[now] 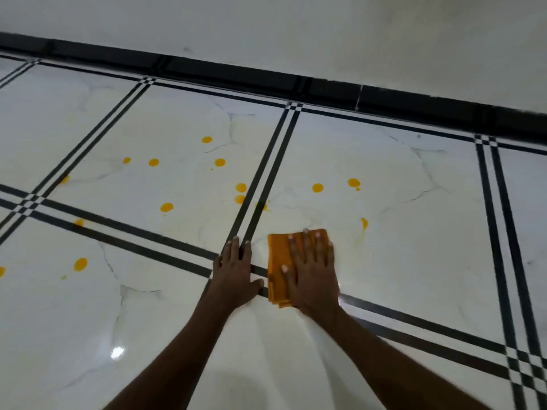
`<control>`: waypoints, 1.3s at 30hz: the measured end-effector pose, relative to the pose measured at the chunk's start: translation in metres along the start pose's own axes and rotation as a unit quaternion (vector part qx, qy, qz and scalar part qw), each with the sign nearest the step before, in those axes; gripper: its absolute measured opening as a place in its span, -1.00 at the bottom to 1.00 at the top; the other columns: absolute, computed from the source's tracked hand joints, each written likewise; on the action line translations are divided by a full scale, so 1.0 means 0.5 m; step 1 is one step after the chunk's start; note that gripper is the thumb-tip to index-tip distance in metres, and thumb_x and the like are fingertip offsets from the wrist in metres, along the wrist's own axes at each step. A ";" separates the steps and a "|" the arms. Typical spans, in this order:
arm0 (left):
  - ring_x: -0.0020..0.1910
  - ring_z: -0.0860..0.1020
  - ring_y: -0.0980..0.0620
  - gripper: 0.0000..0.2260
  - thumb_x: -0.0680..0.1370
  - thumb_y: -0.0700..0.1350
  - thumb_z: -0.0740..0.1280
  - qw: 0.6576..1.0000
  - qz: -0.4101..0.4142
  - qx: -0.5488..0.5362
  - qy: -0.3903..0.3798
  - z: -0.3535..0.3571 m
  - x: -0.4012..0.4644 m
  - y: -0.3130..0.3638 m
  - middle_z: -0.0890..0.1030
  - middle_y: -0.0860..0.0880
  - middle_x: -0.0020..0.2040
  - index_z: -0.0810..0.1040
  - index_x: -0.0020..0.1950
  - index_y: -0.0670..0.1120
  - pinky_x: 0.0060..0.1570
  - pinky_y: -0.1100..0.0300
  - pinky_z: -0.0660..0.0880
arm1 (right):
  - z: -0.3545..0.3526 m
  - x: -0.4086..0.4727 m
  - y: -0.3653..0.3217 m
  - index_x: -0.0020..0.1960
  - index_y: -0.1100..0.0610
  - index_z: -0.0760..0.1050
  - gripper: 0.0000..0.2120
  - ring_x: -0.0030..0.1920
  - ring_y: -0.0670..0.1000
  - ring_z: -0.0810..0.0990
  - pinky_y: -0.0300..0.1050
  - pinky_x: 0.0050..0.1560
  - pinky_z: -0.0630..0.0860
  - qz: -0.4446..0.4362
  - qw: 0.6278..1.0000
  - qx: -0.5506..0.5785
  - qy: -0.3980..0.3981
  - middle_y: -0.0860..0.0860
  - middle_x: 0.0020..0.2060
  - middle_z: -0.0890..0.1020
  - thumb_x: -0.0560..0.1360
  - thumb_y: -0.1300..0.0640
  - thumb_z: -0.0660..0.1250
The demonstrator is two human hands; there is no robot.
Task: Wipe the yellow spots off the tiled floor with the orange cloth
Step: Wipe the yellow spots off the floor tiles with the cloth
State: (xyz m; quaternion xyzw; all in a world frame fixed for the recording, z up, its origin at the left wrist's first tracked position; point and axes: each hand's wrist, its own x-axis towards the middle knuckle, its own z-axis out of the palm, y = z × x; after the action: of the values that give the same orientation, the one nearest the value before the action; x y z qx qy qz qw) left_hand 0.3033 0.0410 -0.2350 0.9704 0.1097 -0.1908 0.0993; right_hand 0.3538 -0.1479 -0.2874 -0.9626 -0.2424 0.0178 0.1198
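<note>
A folded orange cloth (277, 261) lies flat on the white tiled floor (414, 232), near where black grout lines cross. My right hand (312, 272) presses down on the cloth with fingers spread, covering its right half. My left hand (236, 275) rests flat on the bare floor just left of the cloth, fingers together, holding nothing. Several yellow spots dot the tiles beyond and to the left, among them one (318, 187) ahead of the cloth, a smeared one (364, 223) at the cloth's upper right, and one (80, 264) at far left.
A black skirting strip (325, 87) runs along the base of a white wall (296, 25) at the far side of the floor. Double black lines (497, 232) divide the glossy tiles. A light glare (117, 352) shows at lower left.
</note>
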 end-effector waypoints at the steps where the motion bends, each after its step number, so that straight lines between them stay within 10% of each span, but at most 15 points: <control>1: 0.62 -0.12 -0.20 -0.15 0.56 0.21 0.29 1.000 -0.005 -0.002 0.002 -0.007 0.017 0.009 -0.13 -0.21 0.64 -0.10 0.64 -0.10 0.54 -0.15 0.03 | 0.002 0.042 0.014 0.66 0.02 0.07 -0.34 0.65 0.26 -0.01 0.33 0.59 -0.04 -0.014 1.000 -0.006 0.007 0.14 0.65 0.09 0.63 -0.20 0.03; 11: 0.60 -0.24 -0.22 0.10 0.43 0.40 0.31 0.997 0.063 0.039 -0.018 -0.013 0.078 0.085 -0.27 -0.25 0.61 -0.24 0.62 -0.17 0.54 -0.14 -0.10 | -0.045 -0.114 0.172 0.67 0.05 0.03 -0.32 0.64 0.27 -0.01 0.33 0.60 -0.04 0.180 0.983 -0.031 0.025 0.15 0.65 0.08 0.63 -0.20 0.05; 17: 0.60 -0.19 -0.30 0.19 0.39 0.45 0.33 0.995 0.041 0.092 -0.023 -0.012 0.098 0.105 -0.23 -0.31 0.60 -0.25 0.61 -0.24 0.53 -0.18 -0.01 | -0.047 0.102 0.186 0.64 0.10 0.16 -0.28 0.60 0.37 0.08 0.40 0.55 0.02 0.267 0.963 -0.025 0.030 0.25 0.61 0.18 0.56 -0.21 0.01; 24: 0.62 -0.19 -0.19 0.21 0.22 0.62 -0.08 0.995 0.083 0.055 0.019 -0.004 0.085 0.063 -0.22 -0.20 0.63 -0.22 0.63 -0.14 0.56 -0.15 0.00 | -0.041 -0.081 0.099 0.67 -0.01 0.00 -0.29 0.65 0.25 -0.04 0.31 0.60 -0.07 0.173 0.985 -0.009 0.009 0.12 0.66 0.05 0.60 -0.21 0.09; 30: 0.61 -0.24 -0.13 0.17 0.27 0.66 -0.09 0.992 0.110 0.036 0.047 0.025 0.089 0.048 -0.26 -0.15 0.63 -0.24 0.63 -0.09 0.55 -0.07 -0.14 | -0.078 0.073 0.336 0.63 0.16 0.16 -0.25 0.58 0.40 0.13 0.41 0.55 0.03 0.280 0.959 -0.029 0.020 0.28 0.59 0.20 0.56 -0.24 -0.03; 39: 0.59 -0.32 -0.15 0.18 0.27 0.60 0.02 0.995 0.093 0.038 0.030 0.022 0.096 0.047 -0.39 -0.15 0.59 -0.38 0.60 -0.10 0.55 -0.06 -0.20 | -0.083 0.262 0.328 0.64 0.24 0.04 -0.21 0.59 0.43 0.07 0.41 0.57 -0.05 0.298 0.954 -0.017 0.015 0.35 0.59 0.15 0.60 -0.27 -0.15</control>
State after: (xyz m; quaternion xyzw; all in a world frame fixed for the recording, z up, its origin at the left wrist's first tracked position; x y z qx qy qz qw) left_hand 0.3484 0.0244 -0.2604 0.9848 0.0150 -0.1553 0.0762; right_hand 0.5489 -0.2358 -0.2833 -0.9932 0.0574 0.0341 0.0959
